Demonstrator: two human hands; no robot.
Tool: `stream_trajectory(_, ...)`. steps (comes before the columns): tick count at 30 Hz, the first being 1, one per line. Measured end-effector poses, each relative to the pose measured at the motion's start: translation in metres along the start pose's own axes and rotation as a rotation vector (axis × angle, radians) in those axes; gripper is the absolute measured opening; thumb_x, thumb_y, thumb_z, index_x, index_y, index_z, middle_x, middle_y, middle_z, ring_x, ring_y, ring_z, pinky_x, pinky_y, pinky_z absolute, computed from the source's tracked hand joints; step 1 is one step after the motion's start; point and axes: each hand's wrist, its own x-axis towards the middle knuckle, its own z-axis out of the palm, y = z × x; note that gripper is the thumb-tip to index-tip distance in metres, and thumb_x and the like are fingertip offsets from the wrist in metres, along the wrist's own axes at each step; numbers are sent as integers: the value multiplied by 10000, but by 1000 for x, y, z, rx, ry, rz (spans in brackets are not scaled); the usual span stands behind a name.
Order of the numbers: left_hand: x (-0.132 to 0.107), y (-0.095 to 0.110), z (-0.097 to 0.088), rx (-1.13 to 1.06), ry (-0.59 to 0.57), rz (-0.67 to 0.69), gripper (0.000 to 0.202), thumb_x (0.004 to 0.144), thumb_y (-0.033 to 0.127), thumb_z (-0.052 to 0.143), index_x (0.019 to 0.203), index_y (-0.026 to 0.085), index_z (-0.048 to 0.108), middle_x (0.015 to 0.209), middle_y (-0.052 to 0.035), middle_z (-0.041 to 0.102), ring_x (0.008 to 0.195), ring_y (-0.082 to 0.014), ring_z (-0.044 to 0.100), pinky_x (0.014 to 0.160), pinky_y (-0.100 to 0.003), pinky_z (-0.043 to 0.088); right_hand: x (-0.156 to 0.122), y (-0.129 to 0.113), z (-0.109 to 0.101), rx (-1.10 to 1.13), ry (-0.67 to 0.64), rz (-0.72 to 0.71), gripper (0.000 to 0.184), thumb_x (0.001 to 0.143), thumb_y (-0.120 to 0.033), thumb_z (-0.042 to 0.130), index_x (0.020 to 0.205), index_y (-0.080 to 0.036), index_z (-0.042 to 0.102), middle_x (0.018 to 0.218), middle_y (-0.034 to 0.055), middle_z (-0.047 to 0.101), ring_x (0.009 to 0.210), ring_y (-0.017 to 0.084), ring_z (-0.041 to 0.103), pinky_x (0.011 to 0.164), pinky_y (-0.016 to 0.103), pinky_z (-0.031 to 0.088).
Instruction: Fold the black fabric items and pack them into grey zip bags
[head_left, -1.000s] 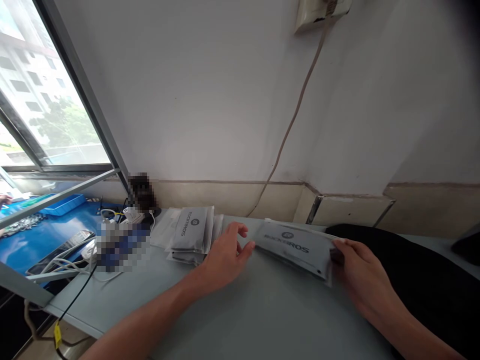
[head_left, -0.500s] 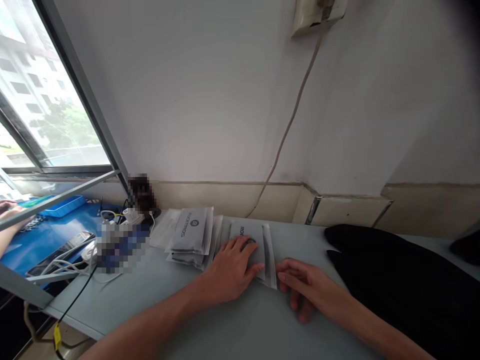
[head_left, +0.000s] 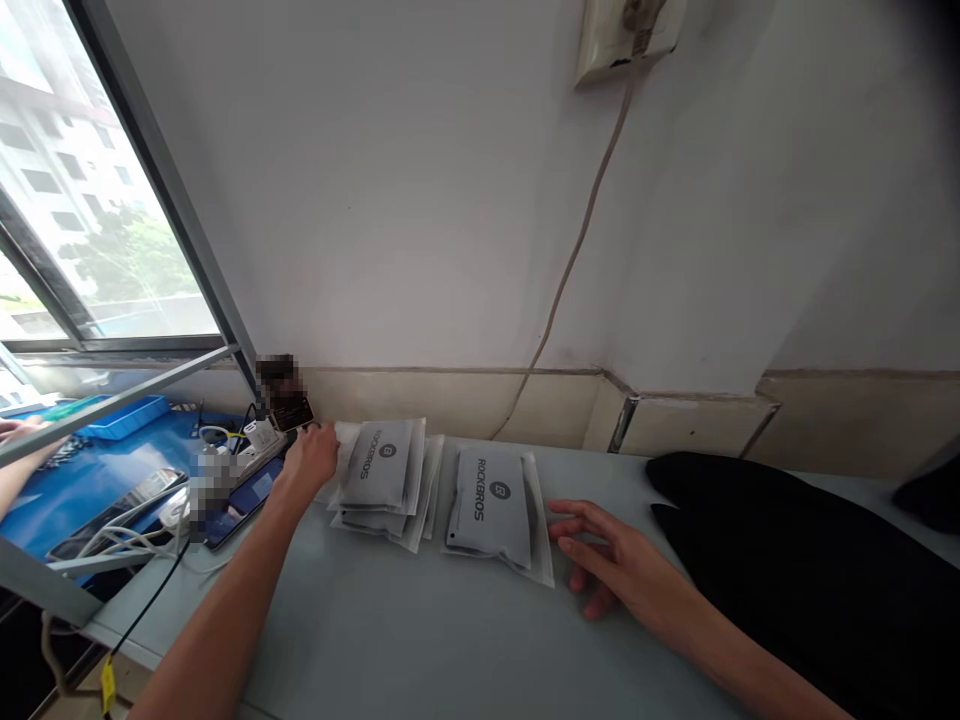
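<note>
A grey packet printed ROCKBROS (head_left: 491,505), in a clear plastic bag, lies flat on the grey table (head_left: 390,640). My right hand (head_left: 611,565) rests just right of it, fingers apart and loosely bent, with nothing in them. To the left is a stack of similar bagged packets (head_left: 380,470). My left hand (head_left: 306,465) is beyond the stack's left side, over the pale translucent bags (head_left: 346,434) beside it. Its fingers point away and bend down; their tips are hidden, so I cannot tell whether they grip a bag.
A phone (head_left: 240,510), a power strip and white cables (head_left: 135,525) lie at the left. Black fabric (head_left: 795,560) covers the right side of the table. Behind a metal frame, another person's hand (head_left: 22,430) is over a blue work surface (head_left: 142,460).
My left hand has left the single packet and moved left, past the stack, uncovering the packet's print. My right hand has stayed nearly in place beside the packet.
</note>
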Motion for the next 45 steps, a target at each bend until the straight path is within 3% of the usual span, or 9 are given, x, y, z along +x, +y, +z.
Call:
stream_trajectory(9,-2,-2,51,26,-29,-29,308,981,211,450,1163,98,671,1223,-245,640,1208,-387,557,888,-445,512,1,-13,-12,-258,82,-52,552,880,-660,558,1259,-259,584,1001,63,651,611,194,603,454,342,540)
stream_trajectory(12,2,-2,51,-50,3,18,297,977,179,442,1140,153,688,1181,-189,675,1161,-335,598,907,-403,497,5,-22,-50,-622,333,-146,452,887,-638,455,1052,-270,658,777,48,656,664,255,636,613,387,522)
stream_trajectory(15,8,-1,44,-159,54,25,295,1008,236,421,1097,192,698,1093,-135,727,1064,-285,666,896,-354,494,9,-21,-104,-985,626,-54,346,900,-562,416,973,-299,629,922,106,741,823,356,693,707,463,497)
stream_trajectory(20,10,12,20,-353,183,2,386,1065,331,300,1184,192,639,1133,-96,748,989,-237,708,828,-315,519,16,7,-161,-1268,688,81,431,878,-591,420,957,-229,639,1119,267,667,1019,528,633,720,579,509)
stream_trajectory(27,-18,51,-8,-621,381,312,350,1051,424,396,1114,214,668,1128,-63,729,993,-221,670,915,-330,512,22,9,-119,-1163,490,-41,486,900,-528,473,1101,-133,671,1100,237,663,1019,427,653,991,597,488)
stream_trajectory(32,-42,78,-18,-649,236,542,351,1083,409,363,1145,245,667,1126,-43,715,1056,-217,647,938,-332,510,11,-16,-77,-584,203,-191,428,961,-554,501,1251,-277,651,1278,100,682,1071,319,687,921,469,586)
stream_trajectory(37,-63,101,-15,-639,77,768,316,1094,372,393,1188,263,674,1175,-37,717,1094,-220,650,1011,-383,480,11,-13,-92,-992,217,-329,422,967,-531,486,1294,-312,641,1413,93,609,1295,364,562,1070,534,459)
stream_trajectory(42,-92,127,-8,-658,-42,1006,295,1083,316,471,1312,274,651,1326,-36,688,1269,-215,595,1126,-392,417,18,-2,-119,-1147,312,-100,429,973,-573,351,878,-239,604,1038,145,692,865,327,695,761,462,538)
stream_trajectory(45,-109,142,-2,-631,-126,1131,372,1071,385,503,1421,294,588,1462,-35,615,1404,-230,506,1207,-422,347,22,-1,-129,-1031,432,-18,397,874,-594,491,998,-229,586,1105,181,711,927,363,713,768,461,548)
